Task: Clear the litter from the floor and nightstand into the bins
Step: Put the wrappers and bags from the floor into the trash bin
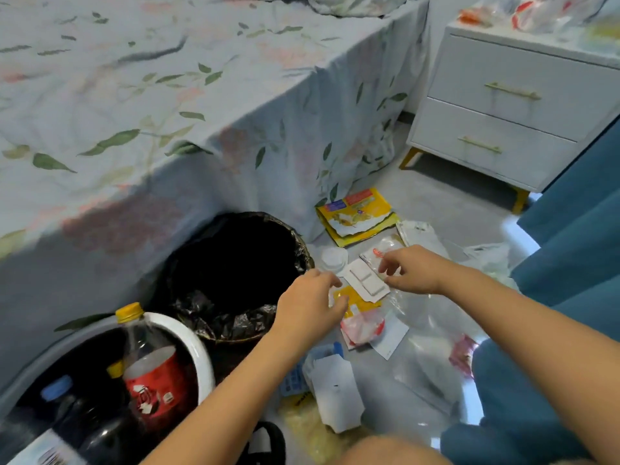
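Fingers (385,268) of the right hand (414,270) curl loosely above a white blister card (367,283) on the floor (436,203); whether they pinch its edge or only hover at it cannot be told. The left hand (310,303) reaches in from the other side with its fingers bent downward over a yellow wrapper (355,302) lying partly under that card, and contact there is likewise unclear.

Around the hands the floor is strewn with litter: a torn yellow packet (357,216) near the corner of the bed (167,95), a round white lid (332,258) just beside the card, a red-and-white crumpled wrapper (364,327), a white paper slip (391,335), a folded white carton (337,394) nearer the camera, and clear plastic film (432,350) spread beneath much of it.

Left of the hands stands a bin lined with a black bag (235,263), close against the bed's flowered sheet. Nearer, at the lower left, a white-rimmed bin (198,350) holds a cola bottle with a yellow cap (151,370) and a blue-capped bottle (57,389).

At the upper right a white nightstand (523,109) with two drawers carries more wrappers (533,11) on its top, blurred. A blue upholstered seat (577,229) fills the right edge.
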A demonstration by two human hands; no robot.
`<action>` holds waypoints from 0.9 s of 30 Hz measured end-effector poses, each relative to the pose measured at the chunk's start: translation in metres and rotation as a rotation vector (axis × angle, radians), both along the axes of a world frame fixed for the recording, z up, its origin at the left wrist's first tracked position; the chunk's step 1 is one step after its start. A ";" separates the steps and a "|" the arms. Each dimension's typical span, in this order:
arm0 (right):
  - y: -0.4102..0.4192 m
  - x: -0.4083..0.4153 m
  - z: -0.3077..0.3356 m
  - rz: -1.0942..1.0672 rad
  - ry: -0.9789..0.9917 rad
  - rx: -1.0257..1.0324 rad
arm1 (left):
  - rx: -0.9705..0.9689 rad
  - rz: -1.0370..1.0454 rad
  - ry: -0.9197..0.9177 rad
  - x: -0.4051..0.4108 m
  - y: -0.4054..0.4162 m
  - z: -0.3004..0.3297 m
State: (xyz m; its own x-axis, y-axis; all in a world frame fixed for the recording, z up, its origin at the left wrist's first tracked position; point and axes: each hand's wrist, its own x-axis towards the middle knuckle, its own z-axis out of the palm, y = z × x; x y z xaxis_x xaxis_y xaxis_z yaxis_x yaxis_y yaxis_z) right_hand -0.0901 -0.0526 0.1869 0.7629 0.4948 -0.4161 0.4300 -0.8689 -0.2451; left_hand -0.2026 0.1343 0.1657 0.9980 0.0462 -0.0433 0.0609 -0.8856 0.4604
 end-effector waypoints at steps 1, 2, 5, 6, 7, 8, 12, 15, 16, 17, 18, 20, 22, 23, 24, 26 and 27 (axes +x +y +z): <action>-0.007 0.006 -0.006 -0.025 0.001 -0.012 | -0.035 -0.017 0.058 0.008 -0.011 -0.017; -0.012 0.012 -0.012 -0.043 0.000 -0.025 | -0.063 -0.028 0.135 0.016 -0.022 -0.037; -0.024 0.023 -0.034 -0.056 0.021 -0.077 | -0.085 -0.057 0.348 0.037 -0.044 -0.092; -0.026 0.026 -0.042 -0.056 0.037 -0.091 | -0.082 -0.051 0.392 0.045 -0.049 -0.108; -0.028 0.029 -0.049 -0.061 0.051 -0.099 | -0.083 -0.031 0.427 0.053 -0.054 -0.123; -0.030 0.033 -0.055 -0.068 0.059 -0.100 | -0.089 -0.001 0.460 0.061 -0.058 -0.137; -0.036 0.048 -0.088 -0.121 0.094 -0.068 | -0.044 0.095 0.568 0.087 -0.069 -0.189; -0.043 0.054 -0.117 -0.146 0.148 -0.057 | 0.122 -0.004 0.632 0.093 -0.076 -0.217; -0.046 0.054 -0.125 -0.153 0.167 -0.060 | 0.169 -0.029 0.627 0.093 -0.077 -0.224; -0.049 0.055 -0.133 -0.160 0.184 -0.067 | 0.193 -0.036 0.614 0.093 -0.079 -0.229; -0.051 0.057 -0.141 -0.165 0.195 -0.077 | 0.188 -0.035 0.602 0.093 -0.080 -0.236; -0.054 0.059 -0.155 -0.178 0.211 -0.086 | 0.129 -0.024 0.601 0.091 -0.081 -0.242; -0.056 0.058 -0.171 -0.207 0.237 -0.074 | 0.067 -0.020 0.635 0.088 -0.080 -0.243; -0.057 0.056 -0.179 -0.222 0.257 -0.070 | 0.011 0.001 0.650 0.087 -0.079 -0.243; -0.059 0.054 -0.186 -0.233 0.275 -0.071 | -0.067 0.038 0.646 0.085 -0.078 -0.243; -0.064 0.049 -0.202 -0.254 0.300 -0.082 | -0.244 0.131 0.616 0.081 -0.077 -0.241; -0.066 0.047 -0.209 -0.276 0.309 -0.079 | -0.329 0.178 0.601 0.078 -0.076 -0.239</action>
